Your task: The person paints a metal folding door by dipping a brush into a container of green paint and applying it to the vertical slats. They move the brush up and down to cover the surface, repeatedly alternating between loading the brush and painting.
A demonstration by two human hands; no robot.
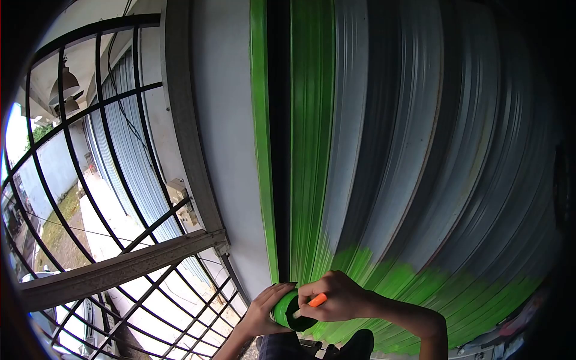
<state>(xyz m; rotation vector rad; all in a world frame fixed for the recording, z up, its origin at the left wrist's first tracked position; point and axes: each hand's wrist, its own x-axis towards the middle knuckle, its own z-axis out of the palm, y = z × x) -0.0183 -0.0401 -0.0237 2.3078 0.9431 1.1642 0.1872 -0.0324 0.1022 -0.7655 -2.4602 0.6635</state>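
At the bottom centre, my left hand (263,311) is wrapped round the side of a paint can (283,312) whose wall is coated in green. My right hand (341,297) grips a paintbrush (318,300) by its orange handle. The brush points down into the can's opening, and its bristles are hidden inside. Just beyond both hands rises a ribbed metal shutter (414,138). Green paint covers its lower part and the tall strips at its left; bare grey metal shows higher up and to the right.
A pale wall strip (225,120) stands left of the shutter. Further left, a black barred grille (99,114) with a grey crossbar (120,270) looks onto a yard. My shoe (358,343) shows below the can. Assorted items lie at the lower right.
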